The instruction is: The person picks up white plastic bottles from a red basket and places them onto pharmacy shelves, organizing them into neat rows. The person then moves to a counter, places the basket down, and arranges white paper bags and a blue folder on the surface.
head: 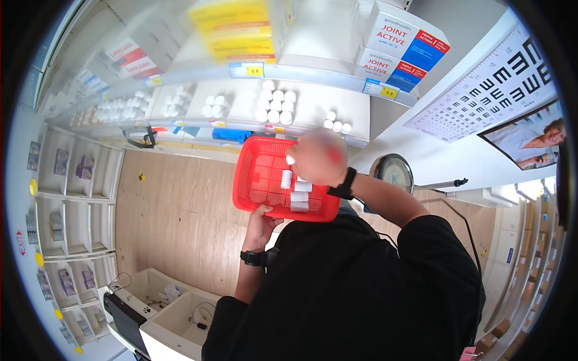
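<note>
A red plastic basket [246, 180] with mesh walls is held out before me. My left hand [262, 221] grips its near rim, thumb on top. Over the basket's right side is my right hand [318, 158], blurred, with a white bottle [290, 159] at its fingertips. Several more white bottles lie on their sides in the basket, one of them a white bottle [286, 179] apart from the others. Beyond the far rim, white-capped bottles [337, 126] stand on the lower shelf, close to my right hand. A larger group of bottles [275, 106] stands further left.
An upper shelf carries yellow boxes [244, 31] and joint-supplement boxes [402, 49]. An eye chart [492, 85] is on the right-hand wall. Right of my forearm is a round-headed device [395, 173]. White shelving [76, 203] lines the left; a white open-topped counter [180, 307] stands at lower left.
</note>
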`<state>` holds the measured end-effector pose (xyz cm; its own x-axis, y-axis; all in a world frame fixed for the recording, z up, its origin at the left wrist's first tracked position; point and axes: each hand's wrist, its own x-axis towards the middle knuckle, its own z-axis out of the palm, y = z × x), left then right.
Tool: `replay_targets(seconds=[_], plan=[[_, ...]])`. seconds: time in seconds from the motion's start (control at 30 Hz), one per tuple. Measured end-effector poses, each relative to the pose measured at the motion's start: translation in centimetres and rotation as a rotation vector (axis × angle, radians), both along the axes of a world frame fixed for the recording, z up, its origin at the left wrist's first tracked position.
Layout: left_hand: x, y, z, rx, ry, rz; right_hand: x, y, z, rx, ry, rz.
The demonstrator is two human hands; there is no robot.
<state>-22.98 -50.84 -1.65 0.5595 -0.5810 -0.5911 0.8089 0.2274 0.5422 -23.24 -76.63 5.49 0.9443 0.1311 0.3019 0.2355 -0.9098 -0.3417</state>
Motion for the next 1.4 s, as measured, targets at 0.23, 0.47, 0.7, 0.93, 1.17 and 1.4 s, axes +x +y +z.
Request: replay_targets(seconds=[0.23, 0.47, 0.7, 0.93, 1.17, 1.4], plan=[[0.4, 0.7, -1.0, 0.005, 0.019, 0.0, -1.4, -9.5, 0.9, 0.837, -0.147, -0.334], [1.0, 0.5, -0.8, 0.002, 0.02, -0.001, -1.6, -18.5, -2.5, 0.582, 0.081, -0.651], [1.1, 0.7, -0.6, 0.009, 0.019, 0.023, -1.0, -18.1, -4.4, 0.536, 0.188, -0.582], [1.4, 0.9, -0.4, 0.005, 0.008, 0.014, 0.1, -19.0, -5.7, 0.662, 0.197, -0.551], [1.5, 1.3, -0.8, 0.01, 0.024, 0.009, 1.3, -18.5, -6.4, 0.691, 0.245, -0.494], [1.4, 1.2, -0.6, 0.027, 0.014, 0.035, 1.2, -18.3, -6.1, 0.615, 0.223, -0.479]])
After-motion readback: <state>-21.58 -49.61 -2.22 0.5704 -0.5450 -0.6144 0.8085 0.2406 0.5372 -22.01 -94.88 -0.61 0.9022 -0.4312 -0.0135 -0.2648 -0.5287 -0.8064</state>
